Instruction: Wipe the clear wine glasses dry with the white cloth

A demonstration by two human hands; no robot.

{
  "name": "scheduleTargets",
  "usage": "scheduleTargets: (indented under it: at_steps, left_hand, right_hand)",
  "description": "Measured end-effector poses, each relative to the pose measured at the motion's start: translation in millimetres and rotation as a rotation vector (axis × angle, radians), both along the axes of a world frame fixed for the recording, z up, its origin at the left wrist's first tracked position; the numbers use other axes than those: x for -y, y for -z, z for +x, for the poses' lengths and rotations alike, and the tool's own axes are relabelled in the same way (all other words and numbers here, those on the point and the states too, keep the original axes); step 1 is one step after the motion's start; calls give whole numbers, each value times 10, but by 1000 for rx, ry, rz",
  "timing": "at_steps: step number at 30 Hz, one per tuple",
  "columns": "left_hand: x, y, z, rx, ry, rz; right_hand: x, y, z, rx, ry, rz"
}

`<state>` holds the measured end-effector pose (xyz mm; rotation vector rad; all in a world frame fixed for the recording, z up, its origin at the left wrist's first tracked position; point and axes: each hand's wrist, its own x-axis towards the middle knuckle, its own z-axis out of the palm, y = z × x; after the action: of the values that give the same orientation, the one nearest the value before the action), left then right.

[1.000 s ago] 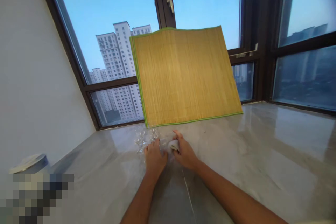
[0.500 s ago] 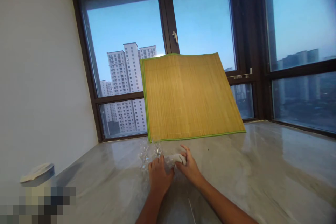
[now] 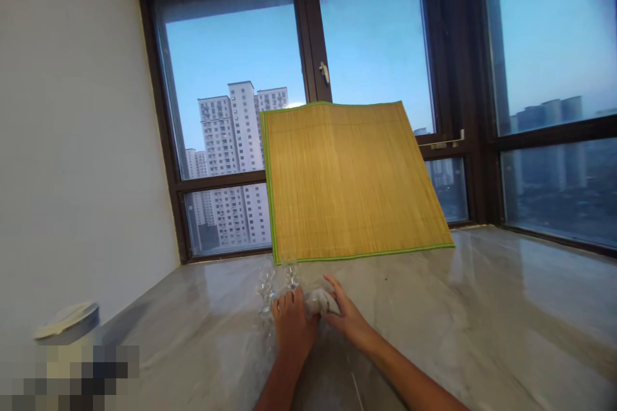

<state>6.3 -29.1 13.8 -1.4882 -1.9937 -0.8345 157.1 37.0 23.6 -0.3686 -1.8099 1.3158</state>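
Note:
In the middle of the lower view, my left hand [image 3: 293, 324] is closed round a clear glass, mostly hidden by the fingers and hard to make out. My right hand [image 3: 354, 324] grips a crumpled whitish cloth [image 3: 324, 302] pressed against that glass, its index finger raised off the cloth. Just beyond and left of my left hand stand several clear stemmed glasses, among them a near glass [image 3: 266, 286] and a farther glass [image 3: 291, 275]. More transparent shapes beside my left wrist are too faint to tell apart.
A grey marble-like surface [image 3: 434, 314] spreads under my hands. Behind the glasses, a bamboo mat [image 3: 357, 180] with green edging leans on the dark-framed window [image 3: 301, 45]. At the lower left is a pale round-topped container [image 3: 67, 324], partly pixelated, near the white wall [image 3: 72, 141].
The cloth has shifted slightly and bunched up between my hands, and my right hand has turned a little around it. My left hand keeps its hold. The whole view has tilted slightly.

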Motion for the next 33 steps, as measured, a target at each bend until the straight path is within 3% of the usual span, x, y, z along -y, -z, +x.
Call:
scheduleTargets:
  at_steps: [7,15,21,26,30,33]
  left_hand:
    - [19,53,57,25,40,9]
    - [-4,127,84,23,145,33]
    - [-7,151,209,113,206,33]
    - [-20,145,250,142,260,85]
    - [-10,93,250,160,296,103]
    - [-2,62,243,203,302,88]
  right_hand:
    - [27,49,-14,32,31,147]
    - [-39,117,-1,71,20,154]
    - [-104,187,-91,-63,68,24]
    - [-129,112,-128,-106,108,-74]
    - [-186,53,-94,-128,211,-68]
    - [-208,32,-48,-93,168,-90]
